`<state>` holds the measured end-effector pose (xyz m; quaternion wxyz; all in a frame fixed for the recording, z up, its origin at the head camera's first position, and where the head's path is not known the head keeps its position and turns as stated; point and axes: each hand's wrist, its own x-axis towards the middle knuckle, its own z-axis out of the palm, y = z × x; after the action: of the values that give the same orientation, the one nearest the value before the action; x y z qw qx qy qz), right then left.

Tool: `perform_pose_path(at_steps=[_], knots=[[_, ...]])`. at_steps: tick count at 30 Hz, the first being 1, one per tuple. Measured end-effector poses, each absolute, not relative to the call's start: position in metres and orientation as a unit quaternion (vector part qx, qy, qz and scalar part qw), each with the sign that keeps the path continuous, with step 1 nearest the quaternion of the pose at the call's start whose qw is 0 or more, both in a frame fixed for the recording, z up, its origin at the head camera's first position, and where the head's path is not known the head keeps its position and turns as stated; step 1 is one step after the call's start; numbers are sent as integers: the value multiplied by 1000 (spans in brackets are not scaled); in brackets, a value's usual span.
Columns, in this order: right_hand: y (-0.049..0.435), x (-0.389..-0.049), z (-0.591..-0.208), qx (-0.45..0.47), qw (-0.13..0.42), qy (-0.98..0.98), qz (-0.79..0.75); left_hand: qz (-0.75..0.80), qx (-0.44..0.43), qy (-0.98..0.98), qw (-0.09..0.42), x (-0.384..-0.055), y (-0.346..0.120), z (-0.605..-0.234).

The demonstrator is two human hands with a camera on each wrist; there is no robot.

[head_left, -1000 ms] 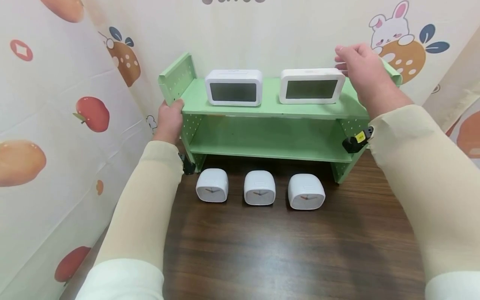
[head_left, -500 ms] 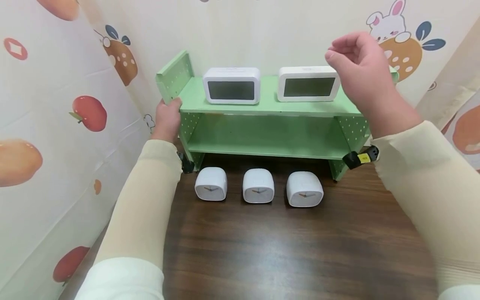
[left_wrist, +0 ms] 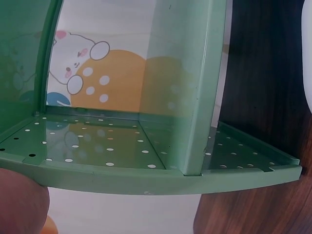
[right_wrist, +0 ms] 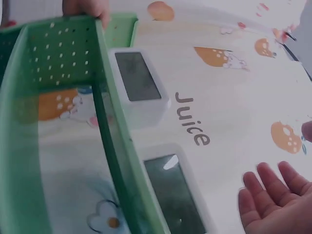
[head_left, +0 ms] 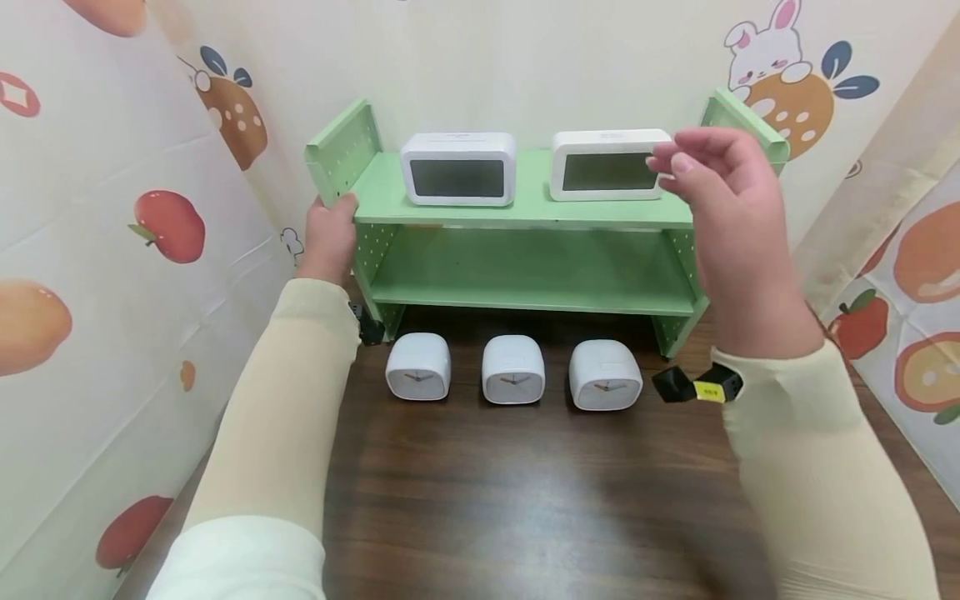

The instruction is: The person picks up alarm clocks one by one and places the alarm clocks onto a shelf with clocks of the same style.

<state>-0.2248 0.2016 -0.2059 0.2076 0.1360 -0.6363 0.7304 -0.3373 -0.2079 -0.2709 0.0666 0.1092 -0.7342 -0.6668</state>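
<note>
A green two-tier metal shelf (head_left: pixel 525 265) with perforated side panels stands on the wooden surface. My left hand (head_left: pixel 330 237) grips its left side at top-board height, thumb over the front edge; the left wrist view shows part of that hand (left_wrist: pixel 22 202) against the panel rim. On the top board sit two white digital clocks with dark screens, a left one (head_left: pixel 459 146) and a right one (head_left: pixel 607 137). My right hand (head_left: pixel 738 217) hovers empty, fingers relaxed, before the right clock's right end. In the right wrist view that hand (right_wrist: pixel 278 200) appears apart from the clock.
Three small white analog clocks stand in a row before the shelf: a left one (head_left: pixel 418 354), a middle one (head_left: pixel 513 358) and a right one (head_left: pixel 604 362). Fruit-printed cloth (head_left: pixel 525 75) hangs behind and along both sides. The dark wooden surface (head_left: pixel 525 483) extends forward.
My right hand has come away from the right digital clock's end, rising, then lowering toward me. The left hand keeps its grip on the shelf. The head view has shifted slightly.
</note>
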Motion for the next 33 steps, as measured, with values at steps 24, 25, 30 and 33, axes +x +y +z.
perform_pose_path(at_steps=[24, 25, 30, 33], knots=[[224, -186, -320, 76, 222, -619, 749, -658, 108, -743, 56, -339, -209, -275], [224, -185, -325, 75, 219, -624, 746, -656, 107, -745, 58, -339, -209, -275], [213, -181, -350, 77, 211, -668, 710, -653, 103, -747, 67, -339, -210, -273], [203, -176, -367, 80, 214, -680, 697, -655, 104, -746, 68, -340, -211, -273]])
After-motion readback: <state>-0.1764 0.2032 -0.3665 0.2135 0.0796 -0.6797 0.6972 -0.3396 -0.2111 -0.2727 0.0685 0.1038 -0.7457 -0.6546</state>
